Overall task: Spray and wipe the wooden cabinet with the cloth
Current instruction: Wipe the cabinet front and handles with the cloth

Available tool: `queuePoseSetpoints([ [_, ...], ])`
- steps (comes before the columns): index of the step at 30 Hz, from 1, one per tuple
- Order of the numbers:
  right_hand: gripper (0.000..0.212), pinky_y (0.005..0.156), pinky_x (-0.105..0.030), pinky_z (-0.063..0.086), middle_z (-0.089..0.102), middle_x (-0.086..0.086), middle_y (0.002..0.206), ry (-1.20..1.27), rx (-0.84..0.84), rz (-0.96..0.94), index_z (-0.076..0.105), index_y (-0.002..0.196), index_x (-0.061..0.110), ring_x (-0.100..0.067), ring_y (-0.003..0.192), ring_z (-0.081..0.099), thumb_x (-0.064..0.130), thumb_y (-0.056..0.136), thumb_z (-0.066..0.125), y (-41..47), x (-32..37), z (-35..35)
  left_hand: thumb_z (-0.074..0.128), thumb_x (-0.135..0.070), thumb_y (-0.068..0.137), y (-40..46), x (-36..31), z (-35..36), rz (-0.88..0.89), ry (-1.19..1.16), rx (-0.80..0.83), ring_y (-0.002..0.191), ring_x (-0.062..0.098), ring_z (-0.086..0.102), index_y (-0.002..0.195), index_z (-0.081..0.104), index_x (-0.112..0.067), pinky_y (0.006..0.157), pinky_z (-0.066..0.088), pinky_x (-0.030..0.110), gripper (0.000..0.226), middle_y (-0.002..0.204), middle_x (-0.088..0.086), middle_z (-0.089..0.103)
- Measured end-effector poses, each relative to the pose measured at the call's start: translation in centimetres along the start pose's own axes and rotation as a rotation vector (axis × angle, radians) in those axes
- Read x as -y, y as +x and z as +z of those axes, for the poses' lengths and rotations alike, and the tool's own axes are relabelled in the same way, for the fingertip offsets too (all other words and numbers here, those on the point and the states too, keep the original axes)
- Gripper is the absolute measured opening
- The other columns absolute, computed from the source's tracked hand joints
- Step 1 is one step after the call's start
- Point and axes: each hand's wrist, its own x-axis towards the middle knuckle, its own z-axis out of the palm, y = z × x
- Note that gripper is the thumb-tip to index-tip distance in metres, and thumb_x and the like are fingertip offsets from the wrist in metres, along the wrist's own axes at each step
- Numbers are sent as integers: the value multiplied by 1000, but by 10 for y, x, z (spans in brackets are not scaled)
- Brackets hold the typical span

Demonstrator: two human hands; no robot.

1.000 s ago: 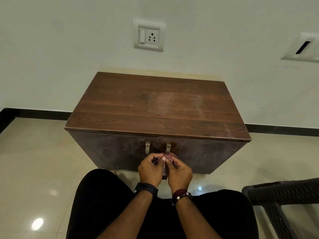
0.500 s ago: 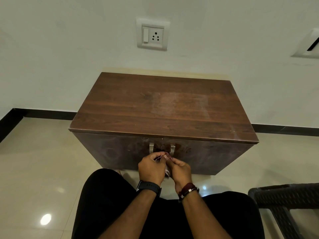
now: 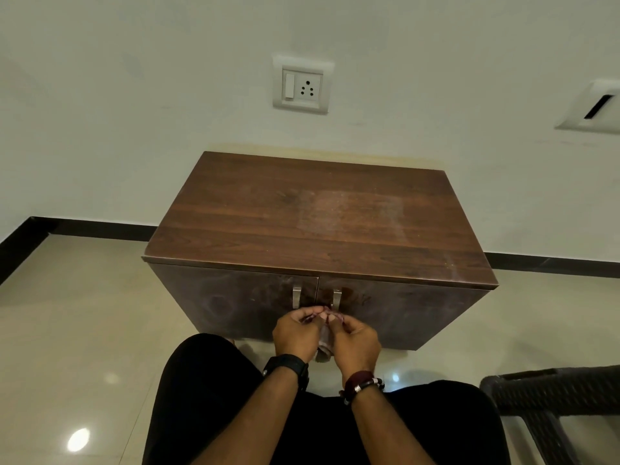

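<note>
Wood-grain cabinet [image 3: 318, 226], left hand [image 3: 295, 333] and right hand [image 3: 355, 340] grips both pinching crumpled cloth [image 3: 324, 344]

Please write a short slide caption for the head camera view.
Both hands hold a cloth before the wooden cabinet.

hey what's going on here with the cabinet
A seated person holds a small cloth between both hands, left hand and right hand, pinching its top edge just in front of the doors of a low wooden cabinet. The cloth isn't touching the wood. A pale, dusty patch shows on the cabinet top. No spray bottle is in view.
</note>
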Motion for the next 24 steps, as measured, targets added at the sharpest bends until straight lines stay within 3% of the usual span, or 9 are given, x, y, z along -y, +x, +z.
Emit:
queuePoseSetpoints([
  [4, 5, 67, -16, 57, 75, 18, 78, 37, 117, -35, 80, 93, 34, 3, 77, 70, 33, 89, 77, -17, 4, 3, 77, -23, 84, -9, 1, -31, 109, 71, -34, 85, 5, 71, 89, 79, -29, 80, 60, 28, 8, 86, -13, 76],
  [11, 12, 72, -8, 53, 75, 21, 84, 70, 21, -431, 80, 97, 28, 10, 81, 69, 24, 86, 79, -34, 54, 15, 78, -30, 82, -13, -32, -58, 254, 60, -232, 79, 1, 67, 88, 77, -31, 71, 54, 22, 6, 82, -15, 73],
  [15, 18, 85, -18, 56, 75, 12, 101, -157, -51, -627, 79, 108, 26, 0, 92, 68, 27, 90, 74, -26, 52, 30, 76, -28, 85, -3, -37, -55, 178, 2, -256, 84, 8, 67, 90, 76, -28, 70, 49, 20, 5, 88, -12, 72],
  [19, 21, 81, -27, 59, 71, 5, 109, -402, -20, -804, 76, 113, 22, -13, 96, 68, 24, 95, 66, -27, 51, 40, 73, -28, 87, 5, -22, -55, 43, -129, -211, 85, 12, 70, 84, 76, -27, 80, 59, 33, 4, 88, -7, 75],
  [22, 21, 74, -28, 59, 71, 3, 108, -500, -12, -888, 77, 112, 20, -16, 90, 70, 22, 93, 68, -20, 53, 38, 71, -24, 89, 5, -22, -56, 6, -177, -199, 82, 11, 70, 85, 76, -26, 66, 56, 24, 7, 89, -5, 75],
  [24, 21, 80, -24, 59, 72, 5, 110, -425, 21, -847, 76, 114, 22, -11, 93, 69, 21, 95, 66, -20, 52, 32, 72, -26, 88, 1, -26, -55, 50, -140, -228, 81, 10, 69, 88, 77, -25, 62, 51, 20, 5, 87, -6, 74],
])
